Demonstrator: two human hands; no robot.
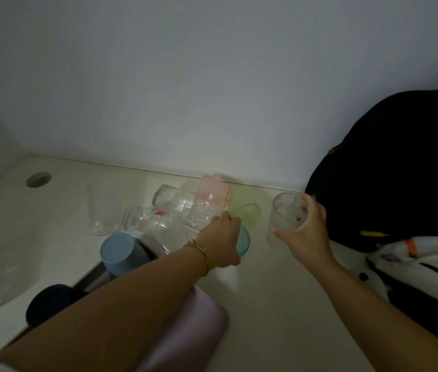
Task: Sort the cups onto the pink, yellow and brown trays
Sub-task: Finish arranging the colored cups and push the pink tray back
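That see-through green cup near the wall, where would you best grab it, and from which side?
Judging by its pose, the green cup seems to lie tipped, its mouth facing the near edge. Grip across its side wall from above, coming from the right: the pink cup crowds its left.

Cream counter [266,291] under a cluster of cups [175,210], pink tray [193,331], round hole [38,179].

No text can be read. A small red label [160,212] sits on a clear glass [156,224]. Its print is too blurred.
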